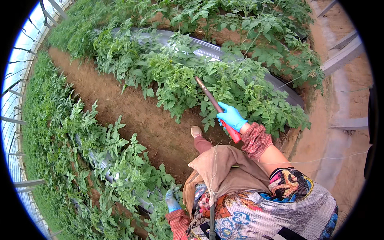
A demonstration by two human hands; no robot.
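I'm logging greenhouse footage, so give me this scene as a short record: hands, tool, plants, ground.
Plants: leafy green rows on both sides of a soil path
Right grip: blue-gloved, closed around a long tool
Tool parts: dark rod, red handle; tip contact unclear
Left grip: gloved, beside plants; hold unclear
Ground cover: silvery film

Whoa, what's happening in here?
A person is on a dirt path between rows of green plants. Their right hand grips a tool by its red handle, its dark shaft pointing at the plants ahead. Their left hand is low beside other plants; whether it holds anything is unclear.
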